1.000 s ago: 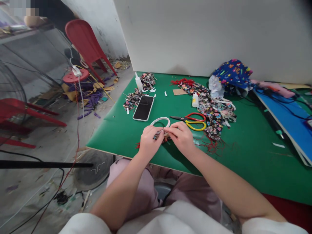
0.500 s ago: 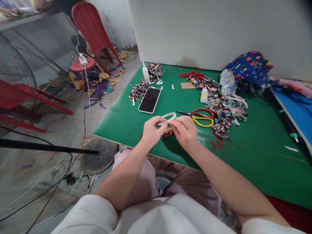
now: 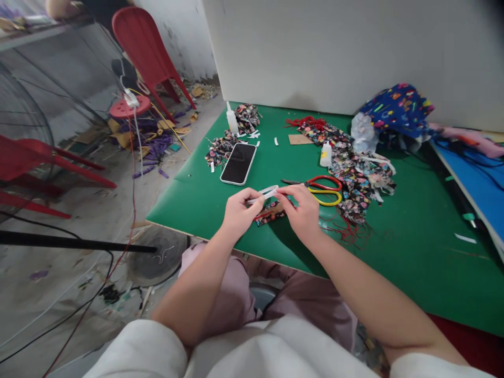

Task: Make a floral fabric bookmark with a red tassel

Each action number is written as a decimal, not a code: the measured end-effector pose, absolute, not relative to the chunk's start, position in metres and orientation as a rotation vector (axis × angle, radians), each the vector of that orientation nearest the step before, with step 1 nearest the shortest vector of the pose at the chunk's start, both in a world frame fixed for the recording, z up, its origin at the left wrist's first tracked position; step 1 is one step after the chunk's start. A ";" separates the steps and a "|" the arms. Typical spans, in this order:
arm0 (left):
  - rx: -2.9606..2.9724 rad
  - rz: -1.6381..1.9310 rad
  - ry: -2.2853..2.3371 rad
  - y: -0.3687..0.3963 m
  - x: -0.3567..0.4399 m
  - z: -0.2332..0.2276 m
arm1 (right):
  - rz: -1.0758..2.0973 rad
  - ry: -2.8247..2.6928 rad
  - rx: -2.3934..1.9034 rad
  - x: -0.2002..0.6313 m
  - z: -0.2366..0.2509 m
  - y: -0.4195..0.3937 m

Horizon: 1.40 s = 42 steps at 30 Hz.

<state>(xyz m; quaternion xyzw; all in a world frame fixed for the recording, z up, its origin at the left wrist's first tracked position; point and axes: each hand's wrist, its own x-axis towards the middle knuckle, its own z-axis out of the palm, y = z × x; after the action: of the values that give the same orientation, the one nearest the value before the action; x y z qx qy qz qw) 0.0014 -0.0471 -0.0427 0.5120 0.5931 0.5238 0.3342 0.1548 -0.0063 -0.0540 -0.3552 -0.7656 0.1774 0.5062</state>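
My left hand (image 3: 238, 212) and my right hand (image 3: 301, 212) meet over the near edge of the green table (image 3: 394, 247). Both pinch a white tape roll (image 3: 263, 193), held nearly flat between the fingertips. Just under the hands lies a small patterned fabric piece (image 3: 270, 213) with red thread at its left end. Red and yellow scissors (image 3: 321, 189) lie shut right behind my right hand.
A black phone (image 3: 238, 163) lies face up behind my left hand. Two small glue bottles (image 3: 325, 154) stand among patterned fabric scraps (image 3: 356, 176). A blue patterned cloth bundle (image 3: 396, 107) sits at the back right. Red plastic chairs (image 3: 145, 50) and a fan stand on the littered floor at left.
The white tape roll was resting on the table behind my fingers; now both hands hold it lifted and tilted flat. The patterned fabric piece shows beneath the hands.
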 end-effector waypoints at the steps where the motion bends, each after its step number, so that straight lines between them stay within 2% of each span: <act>1: 1.330 1.363 1.546 -0.048 0.002 -0.042 | 0.437 -1.847 -0.855 0.154 -0.054 -0.007; 5: 1.280 1.372 1.558 -0.046 0.006 -0.045 | 0.429 -1.892 -0.806 0.151 -0.049 -0.013; 9: 1.219 1.436 1.598 -0.038 -0.001 -0.047 | 0.254 -1.835 -0.709 0.160 -0.032 -0.016; 12: 1.207 1.501 1.643 -0.032 -0.014 -0.037 | 0.264 -1.595 -0.900 0.178 -0.026 -0.005; 14: 1.295 1.506 1.647 -0.027 -0.019 -0.027 | 0.393 -1.651 -1.037 0.190 -0.031 0.006; 17: 1.878 1.303 1.671 -0.013 -0.018 -0.026 | 0.657 -2.062 -0.981 0.199 -0.045 0.019; 20: 2.288 0.940 1.597 0.004 -0.016 -0.046 | 0.718 -2.384 -0.873 0.199 -0.056 0.019; 25: 2.289 0.950 1.651 -0.005 -0.031 -0.070 | 0.583 -2.539 -0.858 0.198 -0.059 0.007; 33: 2.362 0.640 1.598 -0.081 -0.051 -0.068 | 0.452 -2.559 -0.903 0.217 -0.059 -0.017; 42: 2.451 0.567 1.737 -0.086 -0.049 -0.060 | 0.405 -2.584 -1.021 0.233 -0.060 -0.038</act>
<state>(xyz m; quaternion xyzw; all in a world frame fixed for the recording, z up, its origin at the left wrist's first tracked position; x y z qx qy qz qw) -0.0491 -0.0856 -0.0598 0.8011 0.5676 0.1852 0.0422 0.2326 -0.0382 -0.0600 -0.3587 -0.9074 0.1422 0.1663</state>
